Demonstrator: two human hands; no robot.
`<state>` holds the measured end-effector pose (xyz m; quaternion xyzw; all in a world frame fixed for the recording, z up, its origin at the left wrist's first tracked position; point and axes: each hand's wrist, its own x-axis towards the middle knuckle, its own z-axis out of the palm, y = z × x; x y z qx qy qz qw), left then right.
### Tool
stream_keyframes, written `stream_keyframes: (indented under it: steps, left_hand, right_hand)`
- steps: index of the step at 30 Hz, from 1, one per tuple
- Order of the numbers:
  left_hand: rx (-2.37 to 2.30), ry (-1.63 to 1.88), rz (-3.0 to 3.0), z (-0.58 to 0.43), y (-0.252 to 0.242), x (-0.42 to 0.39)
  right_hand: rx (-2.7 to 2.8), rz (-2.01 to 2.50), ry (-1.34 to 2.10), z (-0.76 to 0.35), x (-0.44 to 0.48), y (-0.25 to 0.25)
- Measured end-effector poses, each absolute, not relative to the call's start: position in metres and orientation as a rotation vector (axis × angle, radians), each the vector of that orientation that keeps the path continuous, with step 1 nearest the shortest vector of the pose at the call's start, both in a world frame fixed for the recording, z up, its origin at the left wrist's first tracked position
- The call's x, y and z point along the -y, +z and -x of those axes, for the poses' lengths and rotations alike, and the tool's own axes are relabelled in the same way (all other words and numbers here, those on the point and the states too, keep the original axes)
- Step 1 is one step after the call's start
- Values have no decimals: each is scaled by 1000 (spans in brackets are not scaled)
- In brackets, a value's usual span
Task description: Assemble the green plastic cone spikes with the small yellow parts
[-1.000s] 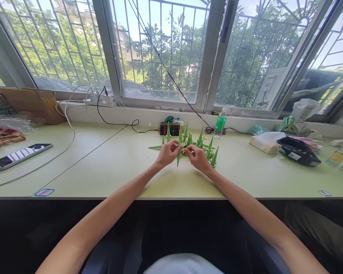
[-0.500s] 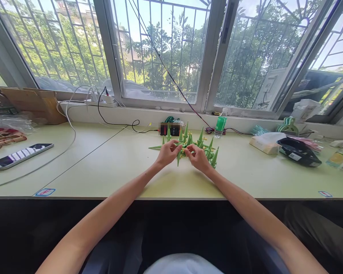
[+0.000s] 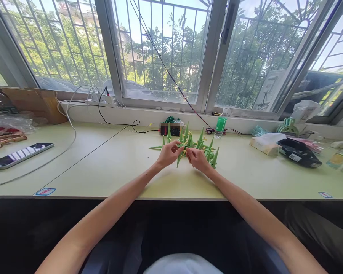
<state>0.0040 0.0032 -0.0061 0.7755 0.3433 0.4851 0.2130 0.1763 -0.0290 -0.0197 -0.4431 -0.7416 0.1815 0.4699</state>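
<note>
The green spiky toy (image 3: pixel 200 141) sits on the pale table (image 3: pixel 103 167), in the middle of the view and straight ahead of the person, with several of its cones pointing up and others leaning or lying out to the sides. Both hands are at its near side, almost meeting. The left hand (image 3: pixel 169 153) has its fingers bent and its thumb and forefinger nearly closed, pinching a part of the toy; one green cone points down toward the table just beside its fingertips. The right hand (image 3: pixel 198 158) is curled more tightly, thumb against the forefinger, on a neighbouring part of the toy; the exact bit between the fingertips is too small to make out. Cones stand just behind the right hand and to the right of it. Beyond the toy, near the wall, is a black box (image 3: pixel 171 131), partly blurred, and to its right stands an upright bottle (image 3: pixel 221 122) with a green label. Farther right, a tissue box (image 3: pixel 265 145) lies beside a black bag (image 3: pixel 298 153). On the far left, a phone (image 3: pixel 21 156) lies near a white cable (image 3: pixel 73 142), and a cardboard box (image 3: pixel 31 104) sits behind them, below the window.
</note>
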Motion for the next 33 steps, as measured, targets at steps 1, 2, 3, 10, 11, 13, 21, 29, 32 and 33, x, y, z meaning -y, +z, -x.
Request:
stream_keyframes:
  steps: [1,2,3,10,11,13,21,29,32,33]
  left_hand:
    - [-953,1346,-2144,-4,-6,-4]
    - [-953,1347,-2133,-4,-6,-4]
    - [-956,1351,-2119,-4,-7,-4]
    - [-970,1389,-2099,-4,-8,-7]
    - [-965,1385,-2107,-4,-8,-7]
    - [-957,1375,-2123,-4,-8,-6]
    - [-949,1333,-2142,-5,-4,-1]
    - [-1020,1396,-2060,-4,-4,-4]
    - [-1016,1392,-2062,-5,-4,-3]
    - [-1006,1389,-2067,-5,-4,-3]
  right_hand:
    - [1806,1088,442,-176,29,-19]
    - [1793,1088,435,-176,30,-19]
    - [1780,1084,424,-176,30,-18]
    - [1776,1021,409,-176,30,-18]
    - [1779,1025,407,-176,29,-18]
    - [1792,1044,399,-176,29,-19]
    - [1796,1104,430,-175,30,-18]
    - [1762,1017,456,-176,31,-17]
    - [1774,989,484,-176,31,-17]
    - [1775,987,485,-175,31,-17]
